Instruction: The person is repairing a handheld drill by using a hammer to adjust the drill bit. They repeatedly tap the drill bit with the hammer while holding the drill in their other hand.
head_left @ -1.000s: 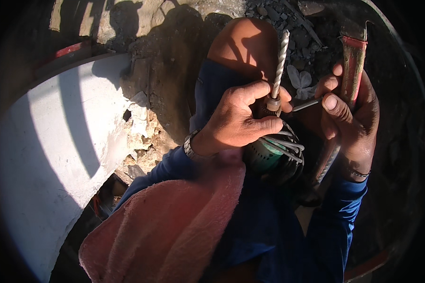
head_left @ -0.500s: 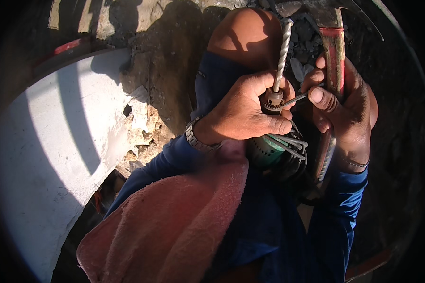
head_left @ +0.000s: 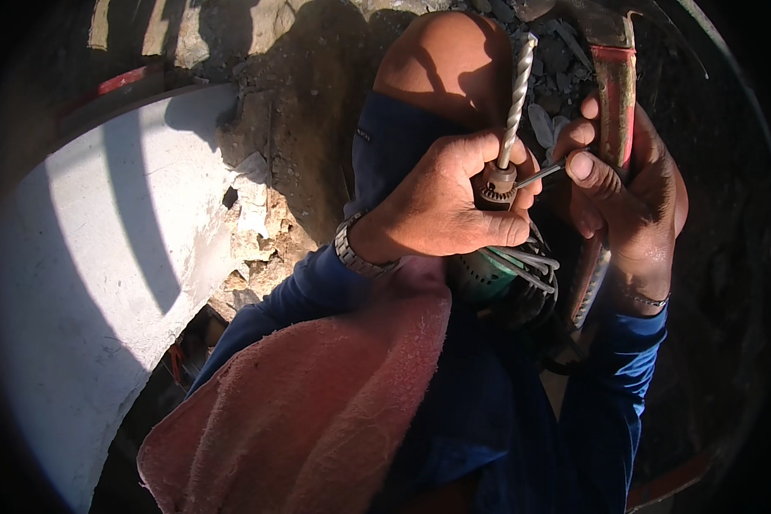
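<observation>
My left hand (head_left: 450,197) is closed around the chuck (head_left: 495,187) of a green power drill (head_left: 480,278). A silver, spiral-fluted drill bit (head_left: 518,103) stands upright in the chuck. My right hand (head_left: 630,201) grips the worn, red-marked handle of a hammer (head_left: 615,107), its dark metal head at the top edge. Between that hand's thumb and fingers is a thin metal rod (head_left: 542,176), its tip against the toothed ring of the chuck; its outer end is hidden. A loop of grey cord (head_left: 522,261) lies over the drill body, which is mostly in shadow.
A pink towel (head_left: 317,403) hangs in front of my body. At the left lies a large white slab (head_left: 86,248) with a broken edge. Beyond my bent knee (head_left: 445,60) are dark rubble pieces (head_left: 561,60). A red-marked strip (head_left: 124,81) lies at the far left.
The hammer and my right hand have shifted slightly right. The rod has moved with them, its tip still at the chuck, and the bit leans a little further right. My left hand keeps its hold.
</observation>
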The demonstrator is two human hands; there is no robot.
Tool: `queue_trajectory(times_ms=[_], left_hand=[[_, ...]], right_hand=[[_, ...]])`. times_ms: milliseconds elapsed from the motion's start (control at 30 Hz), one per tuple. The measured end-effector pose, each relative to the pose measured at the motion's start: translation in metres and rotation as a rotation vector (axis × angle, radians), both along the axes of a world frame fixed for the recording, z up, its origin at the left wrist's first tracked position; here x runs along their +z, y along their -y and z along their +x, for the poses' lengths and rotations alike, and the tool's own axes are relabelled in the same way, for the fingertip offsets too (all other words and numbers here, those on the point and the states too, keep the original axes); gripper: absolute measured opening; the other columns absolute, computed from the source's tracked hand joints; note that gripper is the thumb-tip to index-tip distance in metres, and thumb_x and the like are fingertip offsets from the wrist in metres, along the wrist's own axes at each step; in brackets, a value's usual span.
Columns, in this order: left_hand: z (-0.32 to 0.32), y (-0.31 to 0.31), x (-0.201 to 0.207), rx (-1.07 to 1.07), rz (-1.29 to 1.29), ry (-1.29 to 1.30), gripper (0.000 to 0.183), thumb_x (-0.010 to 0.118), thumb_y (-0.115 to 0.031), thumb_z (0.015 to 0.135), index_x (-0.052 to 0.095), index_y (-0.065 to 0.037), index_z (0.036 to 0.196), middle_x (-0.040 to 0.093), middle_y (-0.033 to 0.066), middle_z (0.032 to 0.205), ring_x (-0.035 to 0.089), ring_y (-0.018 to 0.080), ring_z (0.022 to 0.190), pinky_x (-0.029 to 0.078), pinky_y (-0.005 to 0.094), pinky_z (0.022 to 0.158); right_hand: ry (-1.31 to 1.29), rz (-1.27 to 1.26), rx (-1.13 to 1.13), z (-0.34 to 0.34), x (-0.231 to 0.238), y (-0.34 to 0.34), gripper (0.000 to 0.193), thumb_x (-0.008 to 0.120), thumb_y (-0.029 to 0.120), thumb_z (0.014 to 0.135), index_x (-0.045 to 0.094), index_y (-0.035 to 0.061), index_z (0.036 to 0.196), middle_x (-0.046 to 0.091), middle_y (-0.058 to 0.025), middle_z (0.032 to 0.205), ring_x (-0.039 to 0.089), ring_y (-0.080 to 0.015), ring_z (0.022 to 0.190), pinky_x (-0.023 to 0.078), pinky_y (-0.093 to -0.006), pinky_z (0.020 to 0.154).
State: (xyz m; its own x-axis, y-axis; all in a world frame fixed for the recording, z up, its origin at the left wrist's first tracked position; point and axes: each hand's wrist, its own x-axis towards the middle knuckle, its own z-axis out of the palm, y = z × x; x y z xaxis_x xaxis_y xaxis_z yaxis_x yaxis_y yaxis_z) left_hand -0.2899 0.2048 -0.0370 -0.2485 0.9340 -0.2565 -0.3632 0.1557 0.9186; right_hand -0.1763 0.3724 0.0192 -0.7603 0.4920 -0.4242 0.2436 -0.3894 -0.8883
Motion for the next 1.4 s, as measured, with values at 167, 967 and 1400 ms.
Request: queue_trajectory(times_ms=[167, 967, 1400], left_hand=[[-0.003, 0.0, 0.0, -0.023, 0.013, -0.007, 0.048, 0.085, 0.0, 0.079, 0.055, 0.0, 0.116, 0.068, 0.0057, 0.098, 0.07, 0.0138, 0.088, 0.06, 0.0311, 0.082], [-0.003, 0.003, 0.003, 0.022, 0.081, 0.025, 0.037, 0.08, -0.011, 0.088, 0.054, 0.0, 0.113, 0.066, 0.0069, 0.093, 0.066, 0.0131, 0.084, 0.057, 0.0297, 0.075], [0.005, -0.005, 0.006, 0.122, -0.02, 0.287, 0.016, 0.064, -0.012, 0.1, 0.061, 0.003, 0.093, 0.067, 0.0084, 0.076, 0.061, 0.0094, 0.063, 0.049, 0.0228, 0.056]], right_hand=[[0.027, 0.006, 0.007, -0.001, -0.001, -0.002, 0.05, 0.078, 0.007, 0.087, 0.053, -0.0061, 0.127, 0.07, -0.0082, 0.091, 0.05, -0.0055, 0.05, 0.037, -0.0192, 0.042], [-0.068, -0.04, 0.04, -0.002, -0.009, 0.007, 0.054, 0.08, 0.014, 0.086, 0.051, -0.0065, 0.127, 0.064, -0.0077, 0.089, 0.046, -0.0039, 0.05, 0.035, -0.017, 0.042], [-0.07, -0.094, 0.065, -0.001, -0.007, 0.011, 0.05, 0.077, 0.01, 0.089, 0.05, -0.0058, 0.128, 0.066, -0.0076, 0.089, 0.05, -0.0051, 0.051, 0.036, -0.0172, 0.041]])
